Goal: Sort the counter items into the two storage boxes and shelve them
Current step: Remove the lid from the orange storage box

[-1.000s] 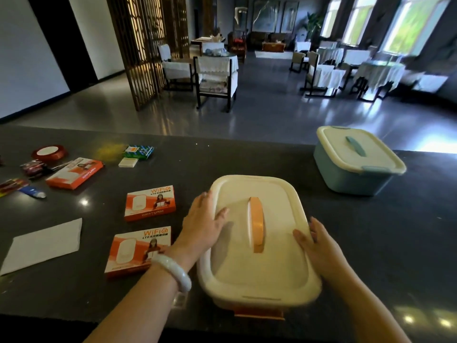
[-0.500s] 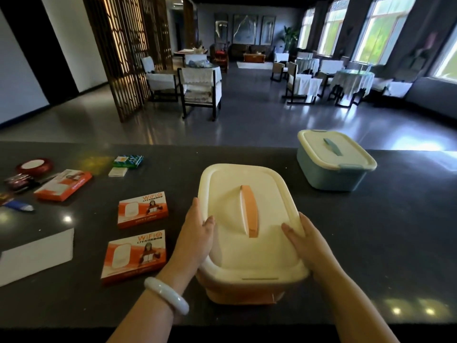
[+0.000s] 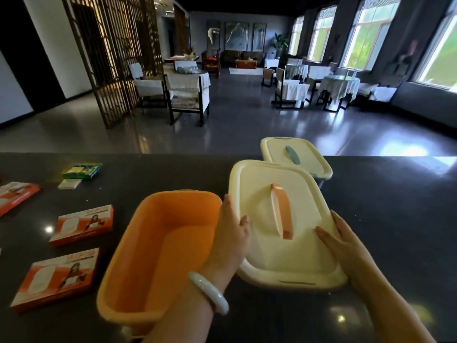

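Lifted off since a moment ago, the lid (image 3: 284,224) now sits right of the open orange box (image 3: 158,253), held above the counter (image 3: 395,219). Left hand (image 3: 230,238) pinches its left edge, thumb on top; right hand (image 3: 346,246) clasps its right edge.

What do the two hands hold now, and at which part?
Both hold the cream lid, off the orange box: the left hand grips its left edge, the right hand its right edge.
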{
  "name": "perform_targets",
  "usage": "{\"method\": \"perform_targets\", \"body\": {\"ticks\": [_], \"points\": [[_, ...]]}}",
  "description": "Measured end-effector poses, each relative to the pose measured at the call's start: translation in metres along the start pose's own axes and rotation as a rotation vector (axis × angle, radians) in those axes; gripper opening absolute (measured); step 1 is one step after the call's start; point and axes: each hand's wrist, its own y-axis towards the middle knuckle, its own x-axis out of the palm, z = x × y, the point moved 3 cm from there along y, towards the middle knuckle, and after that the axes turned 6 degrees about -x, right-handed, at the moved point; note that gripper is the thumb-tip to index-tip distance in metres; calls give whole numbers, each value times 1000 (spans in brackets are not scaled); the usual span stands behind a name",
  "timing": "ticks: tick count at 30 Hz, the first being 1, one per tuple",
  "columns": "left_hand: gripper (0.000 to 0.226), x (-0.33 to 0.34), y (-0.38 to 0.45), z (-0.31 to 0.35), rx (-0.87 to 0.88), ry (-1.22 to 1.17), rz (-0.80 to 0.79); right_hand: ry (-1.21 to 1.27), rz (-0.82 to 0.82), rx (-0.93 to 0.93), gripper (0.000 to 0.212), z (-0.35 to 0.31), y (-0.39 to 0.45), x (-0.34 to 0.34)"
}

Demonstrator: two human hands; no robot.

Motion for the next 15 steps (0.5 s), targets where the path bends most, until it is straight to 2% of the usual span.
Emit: {"method": "perform_targets", "body": {"ticks": [2, 5, 9, 11, 15], "points": [[69, 33, 1, -2, -16, 9, -39, -26, -11, 26, 69, 21, 9, -16], [71, 73, 3, -17, -82, -100, -162, -98, -24, 57, 69, 54, 23, -25], [71, 106, 3, -40, -157, -109, -192, -193, -56, 122, 72, 96, 35, -24], [71, 118, 3, -53, -193, -60, -202, -220, -74, 136, 72, 112, 37, -19], [72, 129, -2, -79, -199, 186, -203, -296, -95, 78, 74, 133, 32, -8]]}}
